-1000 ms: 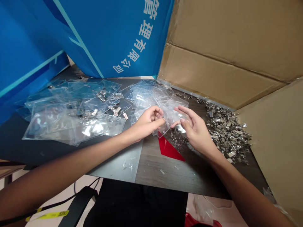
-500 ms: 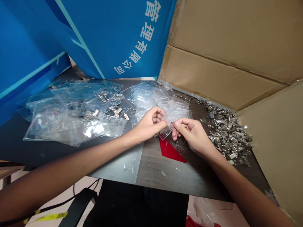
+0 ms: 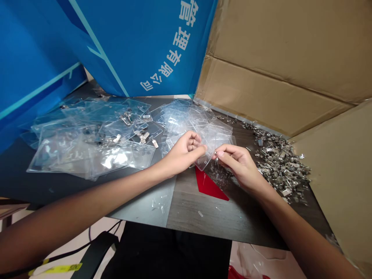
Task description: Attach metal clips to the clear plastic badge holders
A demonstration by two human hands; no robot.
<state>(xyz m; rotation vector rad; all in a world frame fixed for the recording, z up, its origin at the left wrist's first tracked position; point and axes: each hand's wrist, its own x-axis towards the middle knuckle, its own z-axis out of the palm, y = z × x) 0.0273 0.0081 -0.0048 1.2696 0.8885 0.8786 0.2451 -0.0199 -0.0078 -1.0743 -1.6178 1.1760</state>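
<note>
My left hand (image 3: pixel 183 152) is closed in a pinch on a clear plastic badge sleeve (image 3: pixel 205 158), holding it just above the dark table (image 3: pixel 188 209). My right hand (image 3: pixel 238 164) is closed too, thumb and forefinger pinching a small metal clip (image 3: pixel 216 154) against the sleeve's edge. Directly behind the hands lies a loose stack of clear empty sleeves (image 3: pixel 192 120). A heap of metal clips (image 3: pixel 279 166) lies to the right of my right hand.
Clear sleeves with clips attached (image 3: pixel 90 143) are spread over the left of the table. A red sheet (image 3: pixel 209 185) lies under the hands. A blue printed banner (image 3: pixel 130 42) stands behind, cardboard walls (image 3: pixel 285 66) enclose the back and right. A black strap (image 3: pixel 95 252) hangs below the table edge.
My right hand, open beside the sleeve a second ago, has closed into a pinch and come up to the sleeve's edge with a small clip. My left hand has kept hold of the sleeve.
</note>
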